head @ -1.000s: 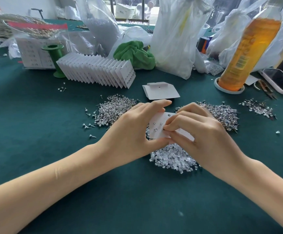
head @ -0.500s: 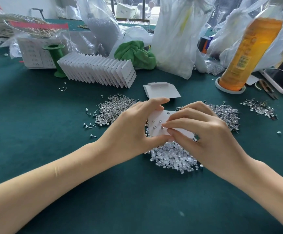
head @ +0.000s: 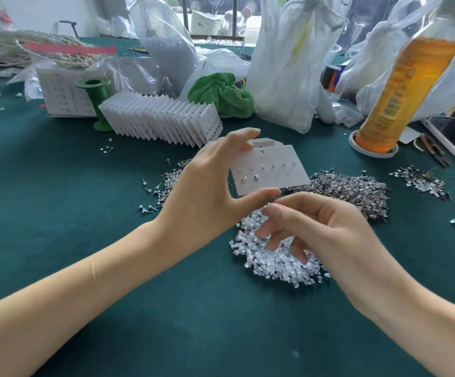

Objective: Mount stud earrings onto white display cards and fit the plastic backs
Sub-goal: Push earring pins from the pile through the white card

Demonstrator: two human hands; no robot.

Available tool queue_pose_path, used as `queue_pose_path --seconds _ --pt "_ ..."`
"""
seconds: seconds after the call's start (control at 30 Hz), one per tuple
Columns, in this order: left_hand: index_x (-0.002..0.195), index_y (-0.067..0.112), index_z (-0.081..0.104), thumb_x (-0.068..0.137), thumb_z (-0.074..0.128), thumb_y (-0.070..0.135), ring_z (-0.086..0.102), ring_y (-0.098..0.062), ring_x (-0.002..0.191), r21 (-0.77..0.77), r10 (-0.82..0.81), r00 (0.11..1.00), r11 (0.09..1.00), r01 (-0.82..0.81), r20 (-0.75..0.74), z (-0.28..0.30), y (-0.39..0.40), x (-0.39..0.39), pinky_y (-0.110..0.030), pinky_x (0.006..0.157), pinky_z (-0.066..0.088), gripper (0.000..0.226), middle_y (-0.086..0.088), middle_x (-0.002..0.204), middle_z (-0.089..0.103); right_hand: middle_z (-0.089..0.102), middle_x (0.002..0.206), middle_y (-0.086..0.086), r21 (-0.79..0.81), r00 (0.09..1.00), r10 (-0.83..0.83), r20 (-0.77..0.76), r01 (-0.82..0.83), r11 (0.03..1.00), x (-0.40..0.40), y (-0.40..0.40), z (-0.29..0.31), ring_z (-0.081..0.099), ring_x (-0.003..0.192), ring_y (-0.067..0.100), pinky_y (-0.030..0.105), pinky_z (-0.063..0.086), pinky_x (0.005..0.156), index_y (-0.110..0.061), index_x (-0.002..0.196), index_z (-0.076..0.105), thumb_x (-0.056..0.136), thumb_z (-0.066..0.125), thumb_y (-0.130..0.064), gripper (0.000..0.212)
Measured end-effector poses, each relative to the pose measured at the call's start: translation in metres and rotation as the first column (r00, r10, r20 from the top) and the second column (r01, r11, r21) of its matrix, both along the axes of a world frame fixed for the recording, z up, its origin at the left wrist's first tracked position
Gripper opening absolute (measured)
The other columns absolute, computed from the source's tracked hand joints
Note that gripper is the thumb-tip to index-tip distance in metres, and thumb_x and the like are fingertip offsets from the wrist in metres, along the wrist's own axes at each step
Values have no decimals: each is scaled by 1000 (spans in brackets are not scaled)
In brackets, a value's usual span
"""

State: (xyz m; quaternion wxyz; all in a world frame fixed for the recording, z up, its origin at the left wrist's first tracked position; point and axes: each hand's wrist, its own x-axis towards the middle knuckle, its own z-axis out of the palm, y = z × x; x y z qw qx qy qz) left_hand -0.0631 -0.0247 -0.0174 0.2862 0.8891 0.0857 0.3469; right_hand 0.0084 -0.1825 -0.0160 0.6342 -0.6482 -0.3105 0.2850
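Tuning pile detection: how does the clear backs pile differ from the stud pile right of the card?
The backs pile is translucent white, rounded bits; the stud pile is darker, silvery, with thin metal pins sticking out. The backs pile lies nearer the person, under the right hand; the stud pile lies farther back, with no hand over it. Both are loose heaps on the green cloth.

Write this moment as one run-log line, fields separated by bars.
left hand holds display card up | studs on card: partly filled | right hand over plastic backs, fingers loosely curled | phase: fetching a back
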Motion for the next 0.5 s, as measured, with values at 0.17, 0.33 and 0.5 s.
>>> queue_pose_path --seconds 0.17,0.33,0.5 --pt "132 20 47 71 70 50 55 -4 107 45 14 999 999 -16 47 11 -10 8 -14 94 39 72 5 114 62 73 82 18 74 961 -32 -275 55 996 -1 4 8 71 72 23 23 53 50 -2 98 58 64 67 -33 47" --pt "132 19 47 73 73 36 54 -4 105 31 -15 1000 999 15 17 14 -22 12 -13 91 39 66 6 112 62 70 85 16 133 933 -58 -355 112 985 4 6 8 70 78 25 28 56 56 -11 90 60 62 70 -34 38" --pt "132 18 48 73 72 31 56 -10 104 36 -3 1000 999 4 -19 10 -31 13 -17 88 40 65 4 112 62 71 86 11 148 937 -48 -346 105 983 9 4 5 69 87 29 29 57 63 -6 96 65 69 69 -26 34"
